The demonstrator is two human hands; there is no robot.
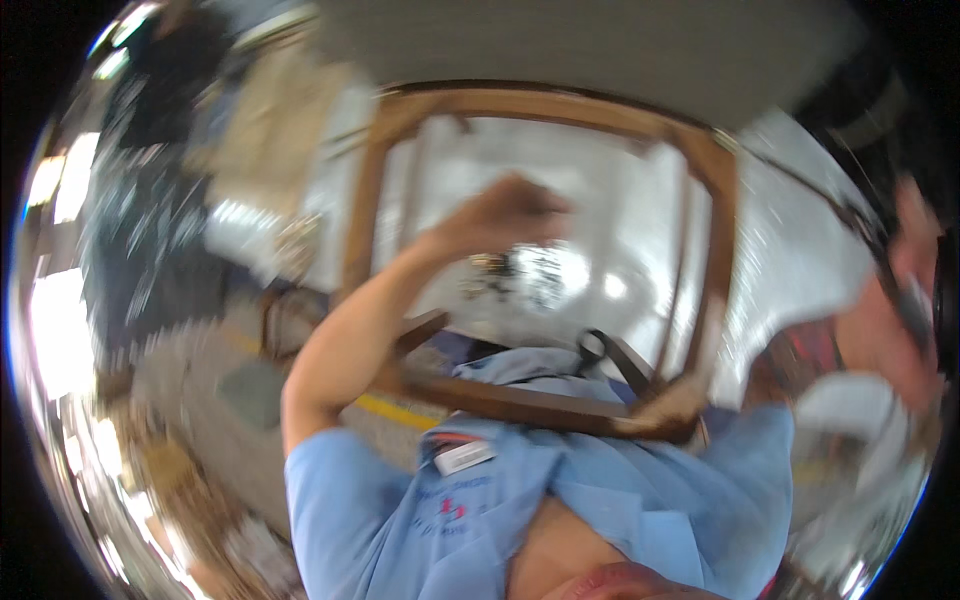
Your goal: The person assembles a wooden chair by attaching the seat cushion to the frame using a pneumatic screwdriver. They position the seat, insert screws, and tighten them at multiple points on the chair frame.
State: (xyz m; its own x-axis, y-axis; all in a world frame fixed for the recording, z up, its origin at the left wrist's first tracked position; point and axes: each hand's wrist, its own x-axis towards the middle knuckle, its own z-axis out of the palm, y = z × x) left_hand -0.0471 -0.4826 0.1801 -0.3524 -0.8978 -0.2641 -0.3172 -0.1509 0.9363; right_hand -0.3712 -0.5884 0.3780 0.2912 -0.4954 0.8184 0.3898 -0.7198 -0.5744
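A brown wooden frame [718, 260], roughly square with rounded corners, lies in front of me, its near rail close to my chest. My left hand [510, 212] hangs over the frame's opening, fingers curled closed and blurred. Whether it holds something small does not show. Below it, shiny dark bits [488, 275] lie on a pale, glossy surface [620, 235]. At the far right, bare skin smeared by motion shows past my right sleeve; it may be my right hand [910, 235], but its grip cannot be made out. A dark object is beside it.
A dark strap or loop [594, 347] lies at the frame's near side. Beige material [275, 125] and dark plastic-like wrapping [155, 250] are at the left. A thin dark cord [800, 180] runs rightward from the frame's far corner. A yellow line [400, 411] crosses the floor.
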